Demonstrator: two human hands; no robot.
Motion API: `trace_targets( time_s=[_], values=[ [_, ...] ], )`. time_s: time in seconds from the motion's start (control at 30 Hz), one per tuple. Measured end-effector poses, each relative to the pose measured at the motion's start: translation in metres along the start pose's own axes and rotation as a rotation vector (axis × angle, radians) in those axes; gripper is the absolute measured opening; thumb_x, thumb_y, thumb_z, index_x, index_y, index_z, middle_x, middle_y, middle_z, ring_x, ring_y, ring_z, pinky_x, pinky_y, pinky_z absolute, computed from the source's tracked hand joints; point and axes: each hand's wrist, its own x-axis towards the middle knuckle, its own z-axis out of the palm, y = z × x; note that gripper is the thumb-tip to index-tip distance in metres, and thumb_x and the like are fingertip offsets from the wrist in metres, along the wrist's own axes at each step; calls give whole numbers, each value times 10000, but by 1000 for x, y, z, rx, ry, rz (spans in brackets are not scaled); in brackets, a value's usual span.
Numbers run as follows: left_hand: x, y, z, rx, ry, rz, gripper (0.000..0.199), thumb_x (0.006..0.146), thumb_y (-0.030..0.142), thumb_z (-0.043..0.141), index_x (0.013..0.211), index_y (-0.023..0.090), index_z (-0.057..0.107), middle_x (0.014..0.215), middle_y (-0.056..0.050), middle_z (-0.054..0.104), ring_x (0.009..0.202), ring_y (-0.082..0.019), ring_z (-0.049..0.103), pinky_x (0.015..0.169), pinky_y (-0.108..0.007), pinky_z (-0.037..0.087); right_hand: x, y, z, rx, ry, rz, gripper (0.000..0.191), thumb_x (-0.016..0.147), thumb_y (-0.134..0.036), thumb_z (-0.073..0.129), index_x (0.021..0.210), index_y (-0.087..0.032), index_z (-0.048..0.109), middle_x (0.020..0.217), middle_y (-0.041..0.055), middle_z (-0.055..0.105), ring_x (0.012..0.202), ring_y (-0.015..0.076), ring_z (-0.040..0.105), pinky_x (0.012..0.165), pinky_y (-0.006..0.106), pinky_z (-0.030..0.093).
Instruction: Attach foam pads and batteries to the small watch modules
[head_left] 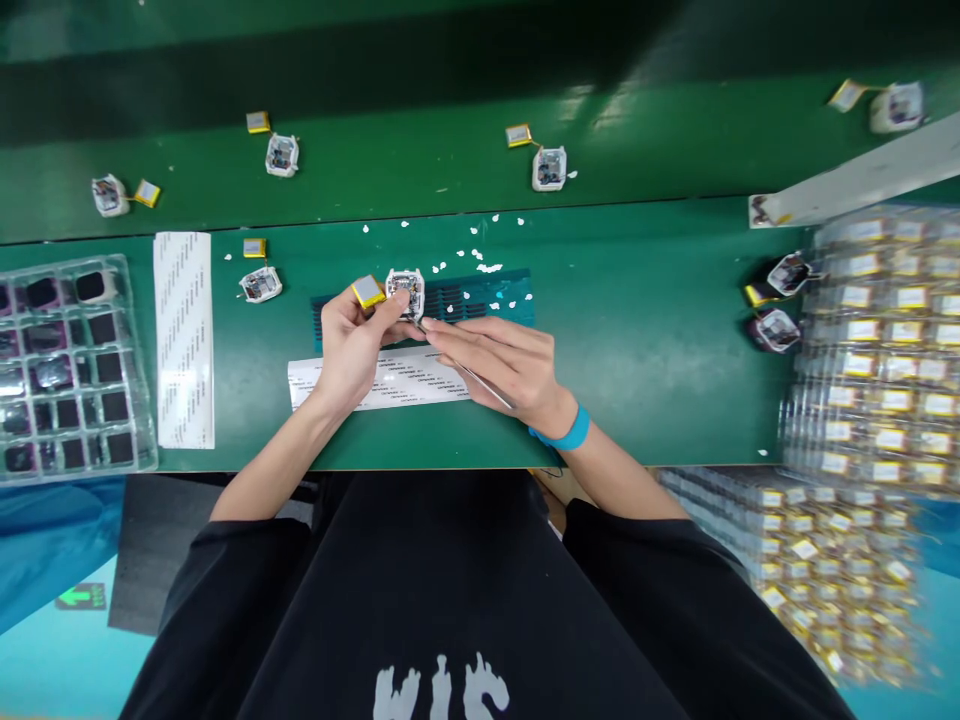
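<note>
Tweezers [469, 375] in right hand [510, 370] touch housing [406, 291] held by left hand [352, 345]

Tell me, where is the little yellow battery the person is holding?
In the head view, the yellow battery sits at the left hand's fingertips, just left of the small white device, above the white paper strip.

Electronics assembly line: green bench [660, 330], small open devices with batteries [550, 166] dotted beyond it, component tray [67, 365] at its left, packaged parts stacks [870, 400] right.
</note>
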Motion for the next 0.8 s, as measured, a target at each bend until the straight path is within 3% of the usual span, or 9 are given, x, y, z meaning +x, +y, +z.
trace_targets(
  time_s=[0.17, 0.27, 0.37, 0.57, 0.67, 0.73, 0.8],
  values=[
    [-1, 4, -1, -29, -25, 40, 356, 807, 435, 907, 844, 212, 632, 751, 20, 683, 570, -147, 729, 604, -292, 621, -1, 0, 1, 107, 107, -19, 423, 988, -192, 742, 1355, -403, 740, 1302, -32, 800, 1064, 218, 827, 891, 390, 733],
    [0, 5, -1, -75, -24, 50, 382, 748, 423, 952, 787, 204, 641, 703, 36, 680, 510, -126, 700, 573, -270, 624, 2, 0, 2, 24, 152, -120, 458, 995, -144, 719, 1402, -354, 707, 1289, -17, 809, 1060, 201, 829, 876, 371, 737],
    [0, 3, 0, -83, -8, 47, 415, 721, 445, 973, 779, 200, 643, 691, 42, 692, 509, -124, 708, 565, -253, 630, 4, 1, 0, -45, 128, -189, 471, 1003, -101, 688, 1437, -281, 672, 1287, 11, 815, 1080, 187, 824, 865, 352, 736],
    [5, -2, 0, -27, 23, 62, 471, 669, 511, 995, 901, 213, 713, 748, 30, 746, 596, -138, 745, 645, -282, 671, 8, 1, -7, -18, 121, -172, 491, 1024, -93, 652, 1485, -258, 620, 1321, 47, 802, 1123, 191, 813, 858, 370, 733],
    [50, -4, -30, 118, 55, 181, 541, 643, 534, 1008, 990, 250, 707, 848, 23, 777, 586, -122, 700, 609, -309, 638, 8, 3, -9, -79, 146, -179, 472, 1029, -106, 651, 1468, -277, 635, 1319, 30, 803, 1102, 191, 819, 832, 365, 732],
    [100, 0, -70, 229, 147, 329, 576, 650, 552, 1008, 1018, 278, 659, 856, 75, 755, 566, -74, 616, 596, -299, 579, 8, 4, -9, -109, 147, -184, 455, 1030, -119, 656, 1455, -279, 646, 1312, 25, 806, 1079, 193, 824, 831, 362, 730],
    [152, 8, -117, 338, 251, 474, 531, 767, 599, 925, 950, 252, 567, 724, 138, 631, 578, -36, 507, 593, -254, 466, 8, 4, -9, -117, 158, -198, 482, 1018, -115, 669, 1471, -279, 638, 1319, 28, 803, 1074, 199, 826, 852, 361, 726]
  ],
)
